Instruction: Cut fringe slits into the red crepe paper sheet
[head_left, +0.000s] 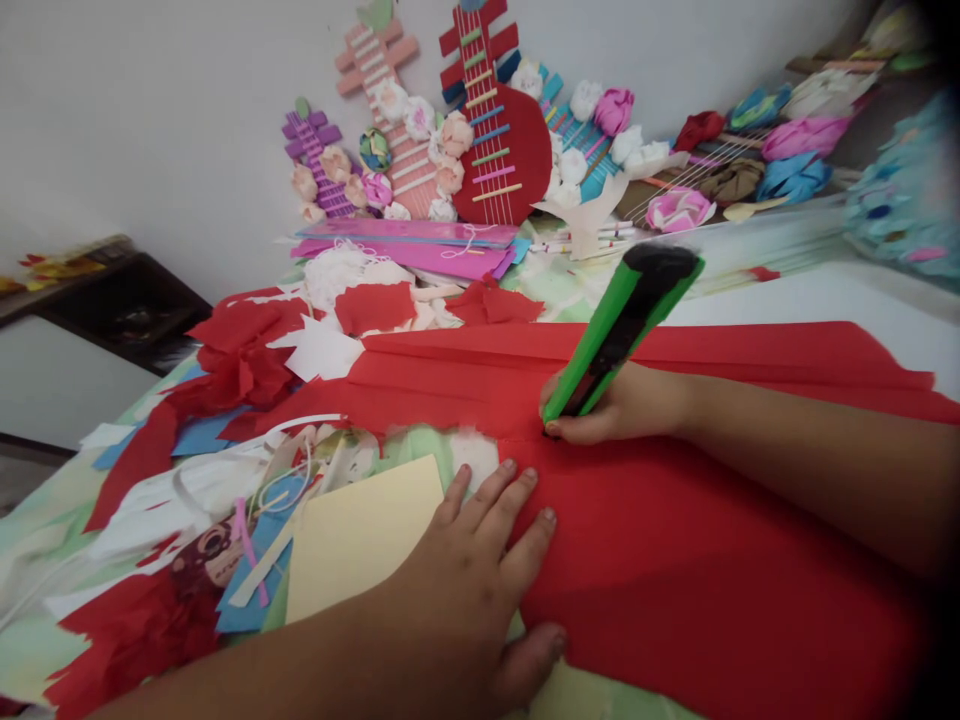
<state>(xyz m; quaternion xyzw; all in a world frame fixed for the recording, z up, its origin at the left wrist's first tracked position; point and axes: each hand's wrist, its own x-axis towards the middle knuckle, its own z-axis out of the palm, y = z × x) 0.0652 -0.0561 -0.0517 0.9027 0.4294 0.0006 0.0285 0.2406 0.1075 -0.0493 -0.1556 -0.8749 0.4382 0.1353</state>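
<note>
A large sheet of red crepe paper (697, 560) spreads over the table, folded along its far side and ragged along its left edge. My right hand (622, 405) is closed around a green and black utility knife (619, 325), held tilted with its lower end at the paper. The blade itself is too hidden to make out. My left hand (487, 560) lies flat with fingers spread, fingertips resting on the red paper's left edge. Beneath that wrist is a pale yellow sheet of paper (360, 530).
Red paper scraps (247, 340), white string (345, 270) and blue paper pieces (259, 580) crowd the left side. Behind them lie purple sheets (420, 250). Several paper guitars with flowers, including a red guitar (517, 150), lean on the wall.
</note>
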